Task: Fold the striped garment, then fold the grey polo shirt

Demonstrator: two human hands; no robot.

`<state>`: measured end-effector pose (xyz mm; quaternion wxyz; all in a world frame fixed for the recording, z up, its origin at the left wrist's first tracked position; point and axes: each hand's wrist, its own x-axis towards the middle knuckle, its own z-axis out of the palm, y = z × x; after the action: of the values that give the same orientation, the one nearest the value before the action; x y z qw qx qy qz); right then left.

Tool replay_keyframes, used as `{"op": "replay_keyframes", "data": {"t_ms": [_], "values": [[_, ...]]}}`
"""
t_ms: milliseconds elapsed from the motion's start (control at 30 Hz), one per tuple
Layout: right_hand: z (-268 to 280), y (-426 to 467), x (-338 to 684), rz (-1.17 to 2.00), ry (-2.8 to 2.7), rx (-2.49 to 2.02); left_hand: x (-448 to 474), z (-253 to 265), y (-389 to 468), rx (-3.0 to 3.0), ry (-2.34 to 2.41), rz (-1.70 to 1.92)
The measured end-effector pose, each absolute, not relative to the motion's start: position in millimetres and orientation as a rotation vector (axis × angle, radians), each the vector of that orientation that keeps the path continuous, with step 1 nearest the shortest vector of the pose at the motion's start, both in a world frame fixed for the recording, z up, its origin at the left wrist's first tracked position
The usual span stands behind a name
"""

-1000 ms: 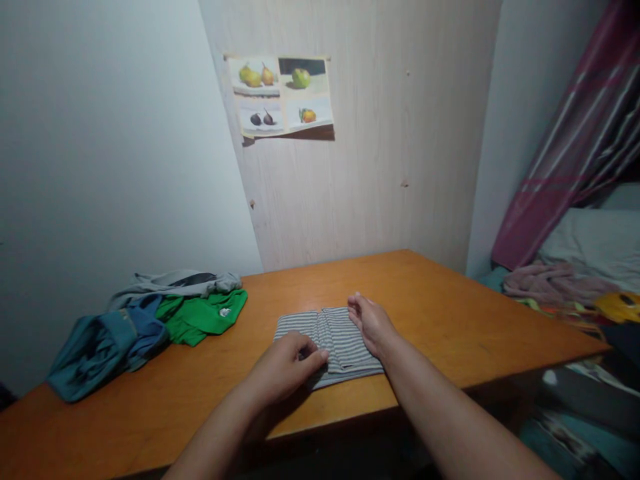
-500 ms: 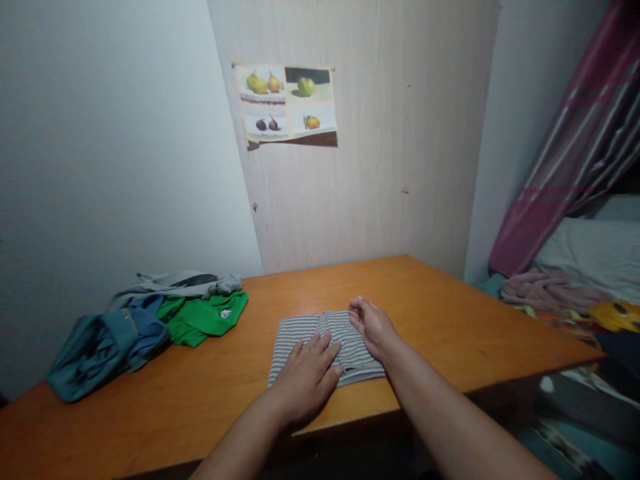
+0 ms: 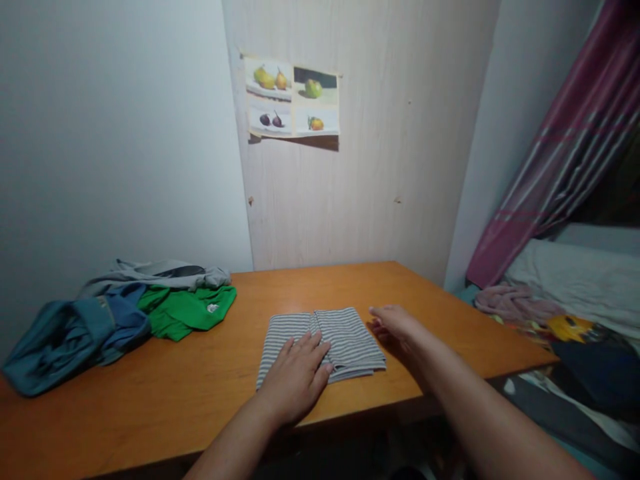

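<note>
A grey-and-white striped garment (image 3: pixel 347 337), folded into a flat rectangle, lies near the front edge of the wooden table (image 3: pixel 200 387). My left hand (image 3: pixel 299 377) rests flat on its lower left part, fingers spread. Just right of the garment, my right hand (image 3: pixel 395 327) hovers over the tabletop with its fingers loosely bent and nothing in them. A small gap separates it from the cloth. The garment's lower left portion is hidden under my left hand.
On the table's left side lie a green garment (image 3: pixel 187 313), a blue-teal garment (image 3: pixel 65 333) and a grey garment (image 3: pixel 150 272), loosely heaped. A bed with bedding (image 3: pixel 575 273) and a pink curtain (image 3: pixel 520 180) are at the right. A fruit picture (image 3: pixel 293 100) hangs on the wall.
My right hand has come off the garment's right edge and moved right, away from it. My left hand stays on the cloth. The camera view has turned slightly right.
</note>
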<state>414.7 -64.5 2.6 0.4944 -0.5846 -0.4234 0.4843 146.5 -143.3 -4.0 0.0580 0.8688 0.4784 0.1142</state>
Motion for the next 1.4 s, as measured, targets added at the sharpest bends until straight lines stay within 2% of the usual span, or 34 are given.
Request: {"op": "replay_keyframes", "data": {"t_ms": [133,300,567,800,967,1167,1400], "values": [[3,-74,408,1.19,-1.159,-1.581,147,-6,-144,2.637,1.446,0.375],[12,-78,395,0.953,-1.472,-1.822,146,-5,-146,2.613,1.435,0.433],[23,-77,382,0.991,-1.414,-1.651,142,-1,-159,2.541,1.359,0.565],[68,-83,352,0.971,-1.595,-1.525,141,2,-174,2.549,1.298,0.485],[85,-86,310,0.969,-1.705,-1.471,138,4,-184,2.501,1.267,0.59],[77,-75,261,0.793,-1.916,-1.511,124,5,-209,2.375,1.212,0.824],[47,-70,210,0.578,-2.116,-1.669,111,-4,-223,2.36,1.19,0.82]]}}
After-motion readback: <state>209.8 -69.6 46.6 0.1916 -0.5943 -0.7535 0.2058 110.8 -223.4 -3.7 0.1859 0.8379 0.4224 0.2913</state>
